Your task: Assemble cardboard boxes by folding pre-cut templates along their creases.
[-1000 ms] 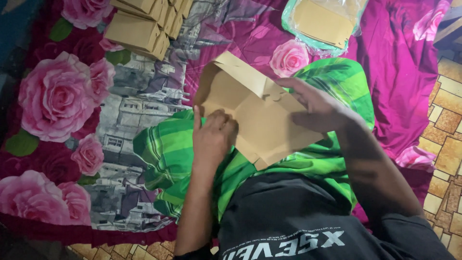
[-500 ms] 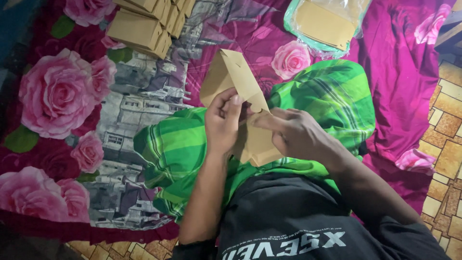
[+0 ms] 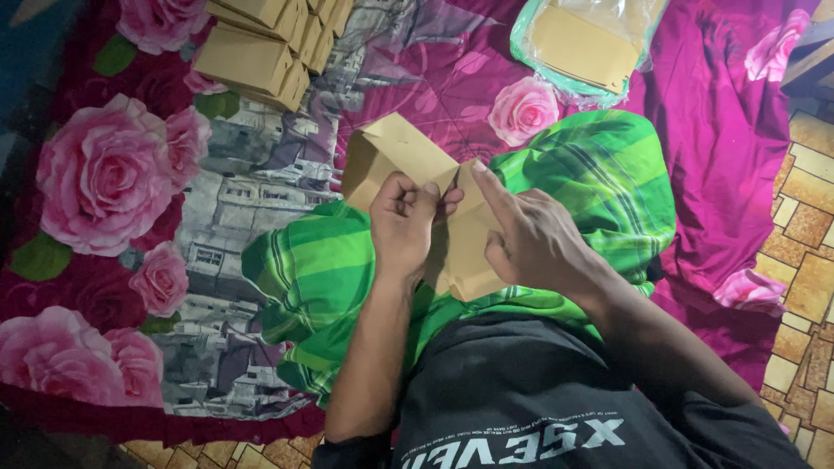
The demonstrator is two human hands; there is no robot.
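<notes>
A brown cardboard sheet (image 3: 391, 156), partly folded into a box shape, rests on my lap over green checked cloth (image 3: 321, 278). My left hand (image 3: 407, 227) grips its middle fold with curled fingers. My right hand (image 3: 532, 236) holds the right flap, index finger stretched along the upper edge. The lower part of the cardboard is hidden behind both hands.
A stack of folded brown boxes (image 3: 261, 52) lies at the upper left on the floral blanket (image 3: 113, 182). A clear plastic bag of flat cardboard sheets (image 3: 584, 43) sits at the upper right. Tiled floor (image 3: 804, 252) shows along the right edge.
The flat, wide cardboard has been folded narrower. Both hands have come together at its middle, the right one sliding left onto the flap.
</notes>
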